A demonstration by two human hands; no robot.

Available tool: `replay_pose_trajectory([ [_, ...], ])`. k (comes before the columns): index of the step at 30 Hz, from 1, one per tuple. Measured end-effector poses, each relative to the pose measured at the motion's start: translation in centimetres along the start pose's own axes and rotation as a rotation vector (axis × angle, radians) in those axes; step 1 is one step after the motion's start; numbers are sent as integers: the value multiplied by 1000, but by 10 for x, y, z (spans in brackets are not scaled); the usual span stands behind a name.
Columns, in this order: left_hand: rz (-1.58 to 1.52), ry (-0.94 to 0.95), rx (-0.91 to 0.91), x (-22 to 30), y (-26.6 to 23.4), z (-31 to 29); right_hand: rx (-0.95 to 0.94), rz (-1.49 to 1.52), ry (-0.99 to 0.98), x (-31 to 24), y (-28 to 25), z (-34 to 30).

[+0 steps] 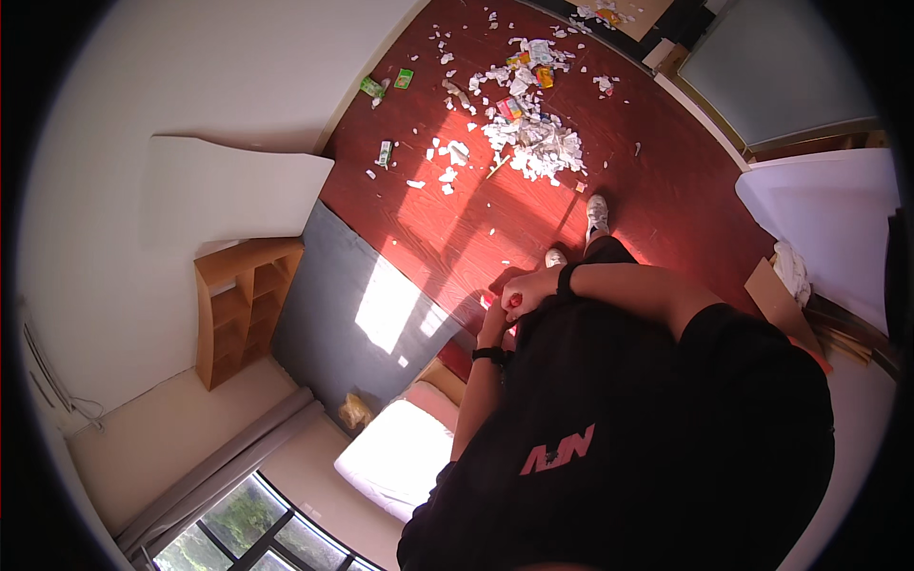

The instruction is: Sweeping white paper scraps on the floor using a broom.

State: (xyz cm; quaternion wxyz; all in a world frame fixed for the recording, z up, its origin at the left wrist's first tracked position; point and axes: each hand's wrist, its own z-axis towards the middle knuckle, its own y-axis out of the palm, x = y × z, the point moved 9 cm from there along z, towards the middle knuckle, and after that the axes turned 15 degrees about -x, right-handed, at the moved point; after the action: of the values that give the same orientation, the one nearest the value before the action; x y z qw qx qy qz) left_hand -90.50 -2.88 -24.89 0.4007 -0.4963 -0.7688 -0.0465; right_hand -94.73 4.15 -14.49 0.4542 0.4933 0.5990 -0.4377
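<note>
My right hand (533, 289) is closed in front of my waist, its fingers curled around a small red object (515, 301). Only the rounded end of that object shows, so its kind cannot be made out. Close against it is my left hand (491, 321), partly in bright light. The left fingers are mostly hidden, and I cannot tell whether they grip anything. On the red wood-patterned floor (438, 214), beyond my feet, lies a heap of torn white paper (543, 147). Orange and yellow packets (544, 76) are mixed into it.
Green-and-white cartons (385, 153) and paper scraps lie left of the heap. A wooden shelf unit (249, 303) stands by the left wall, beside a grey mat (328, 285). A white mattress (395, 457) is at lower left. Cardboard (783, 303) leans on the right.
</note>
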Motion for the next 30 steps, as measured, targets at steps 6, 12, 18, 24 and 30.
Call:
replay_pose_trajectory([
  [6, -201, 176, 363, 36, -21, 2, 229, -172, 136, -5, -23, -20],
  [12, -162, 219, 482, 66, -43, 24, 338, -380, 231, -23, -37, -35],
  [18, -150, 244, 471, 67, -49, 23, 418, -683, 229, -48, -41, -24],
  [24, -70, 175, 537, 36, -53, -3, 460, -422, -117, -85, -54, -7],
  [30, 95, 110, 750, 24, -92, -10, 324, -50, -318, -75, -90, 12],
])
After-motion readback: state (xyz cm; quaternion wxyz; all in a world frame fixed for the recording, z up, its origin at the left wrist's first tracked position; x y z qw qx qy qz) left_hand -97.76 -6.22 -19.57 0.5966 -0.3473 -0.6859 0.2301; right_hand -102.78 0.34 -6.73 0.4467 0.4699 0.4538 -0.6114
